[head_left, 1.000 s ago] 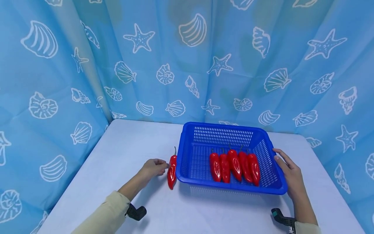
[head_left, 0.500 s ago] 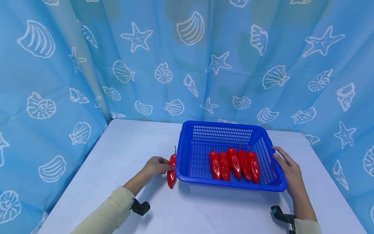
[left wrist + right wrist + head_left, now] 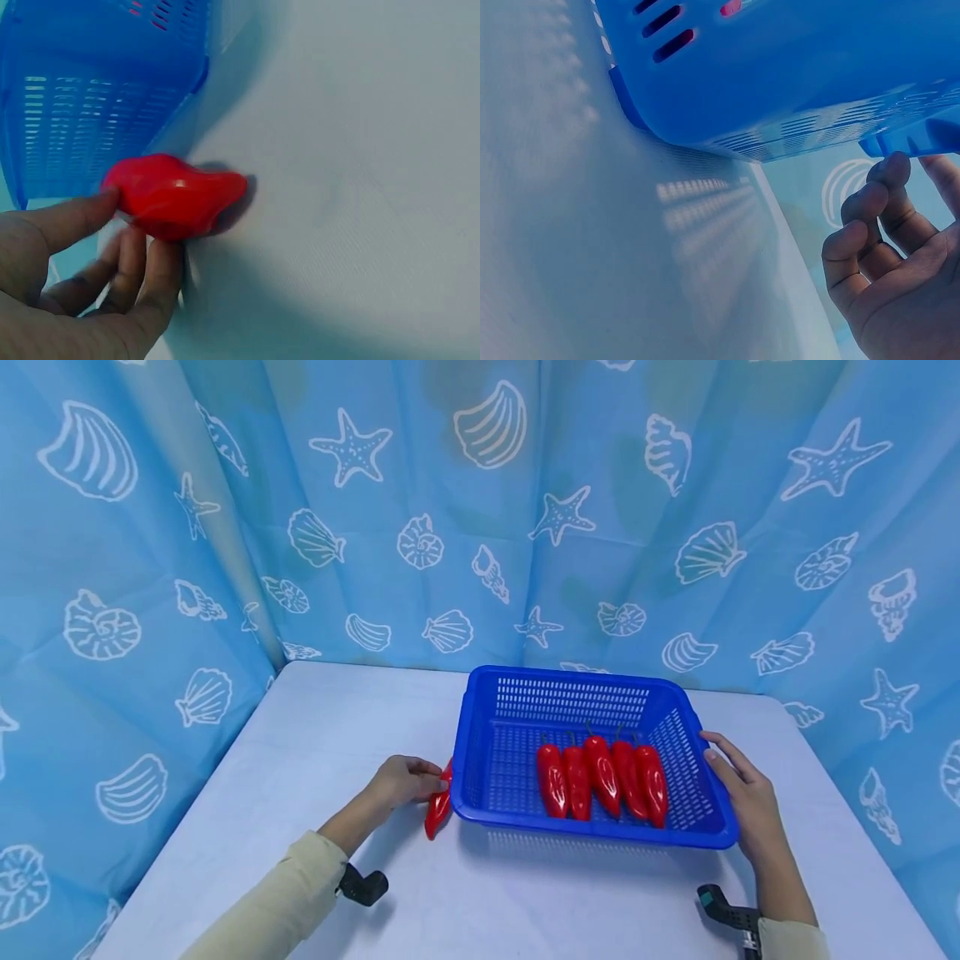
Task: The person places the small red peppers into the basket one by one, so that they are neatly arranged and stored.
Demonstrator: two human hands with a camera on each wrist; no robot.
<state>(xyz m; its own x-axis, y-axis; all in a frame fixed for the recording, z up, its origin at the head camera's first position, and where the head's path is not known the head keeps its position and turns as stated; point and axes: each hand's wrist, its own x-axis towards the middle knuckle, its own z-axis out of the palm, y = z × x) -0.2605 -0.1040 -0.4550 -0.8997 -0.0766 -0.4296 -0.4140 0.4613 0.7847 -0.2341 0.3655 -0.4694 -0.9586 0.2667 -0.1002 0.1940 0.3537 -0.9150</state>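
Observation:
My left hand [image 3: 408, 779] pinches a glossy red chili pepper [image 3: 438, 814] just outside the left wall of the blue plastic basket [image 3: 585, 837]. In the left wrist view, thumb and fingertips lie against one end of the pepper [image 3: 176, 196], its narrow tip pointing away from the hand [image 3: 90, 292] over the white table. Several similar red peppers [image 3: 600, 777] lie side by side inside the basket, towards its right. At the basket's right rim my right hand [image 3: 750, 802] holds on; in the right wrist view its bent fingers [image 3: 862, 206] come up under the rim.
A white-covered table [image 3: 570, 910] carries the basket. Behind and to the left hangs a blue curtain [image 3: 420, 468] printed with white shells and starfish. Each wrist wears a black camera mount, such as the left camera mount [image 3: 363, 885].
My left hand has moved a little right and taken hold of the pepper, which now tilts with its lower tip slightly leftward. My right hand stays at the basket rim.

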